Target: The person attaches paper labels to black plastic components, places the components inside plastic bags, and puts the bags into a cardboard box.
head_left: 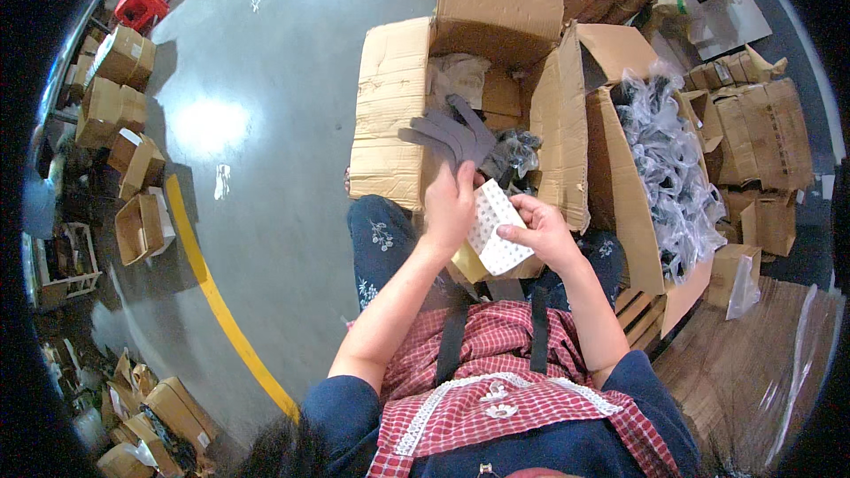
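My left hand (450,204) is closed at the near side of the open cardboard box (390,106), with its thumb up against a grey glove (453,134). The glove's fingers spread away from me over the box. My right hand (544,232) pinches a white sheet of small dark marks (498,230), like a sticker sheet, thumb on top. The sheet's left edge reaches my left hand; whether those fingers also grip it is hidden. A yellowish piece (469,261) shows beneath the sheet. Inside the box lie dark items in clear plastic (513,155) and a pale crumpled bag (459,78).
Right of the box stands a tall carton (624,186) full of plastic-wrapped items (677,181). More cartons (761,137) are stacked beyond it. A wood-grain surface (735,354) lies at lower right. Along the left, boxes (115,111) line the floor past a yellow line (217,296).
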Demonstrator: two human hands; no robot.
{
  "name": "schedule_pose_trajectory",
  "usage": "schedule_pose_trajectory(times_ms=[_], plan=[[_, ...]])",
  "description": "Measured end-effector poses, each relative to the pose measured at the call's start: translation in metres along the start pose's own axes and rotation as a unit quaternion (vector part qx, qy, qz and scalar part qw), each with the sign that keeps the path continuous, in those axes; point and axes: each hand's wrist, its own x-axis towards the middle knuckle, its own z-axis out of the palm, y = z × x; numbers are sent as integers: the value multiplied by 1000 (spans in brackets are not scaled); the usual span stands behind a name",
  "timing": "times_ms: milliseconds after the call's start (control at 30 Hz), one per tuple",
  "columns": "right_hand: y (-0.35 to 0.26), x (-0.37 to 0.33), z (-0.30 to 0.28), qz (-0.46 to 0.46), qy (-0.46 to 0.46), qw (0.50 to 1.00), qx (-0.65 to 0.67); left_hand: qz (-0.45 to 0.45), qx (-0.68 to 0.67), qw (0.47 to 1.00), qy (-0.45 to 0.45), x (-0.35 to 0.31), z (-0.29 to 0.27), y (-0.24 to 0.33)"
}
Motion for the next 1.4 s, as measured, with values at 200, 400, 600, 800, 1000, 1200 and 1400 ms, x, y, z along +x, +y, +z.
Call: schedule_pose_trajectory(times_ms=[200,400,600,800,1000,1200,1400], plan=[[-17,-41,22,-165,145,944,-248,78,73,994,5,-52,-3,33],[-27,-74,33,-211,226,879,-364,152,82,984,34,-73,-5,62],[-32,-103,36,-249,252,852,-385,165,87,982,17,-92,-1,88],[-37,-140,29,-401,210,770,-450,131,83,987,-37,-103,0,94],[-87,-150,-14,-355,158,827,-406,96,90,982,-132,-113,-14,107],[-90,-145,-23,-349,128,787,-492,76,68,971,-217,-130,-15,129],[-86,-155,-15,-350,212,711,-572,82,97,963,-239,-132,-18,133]])
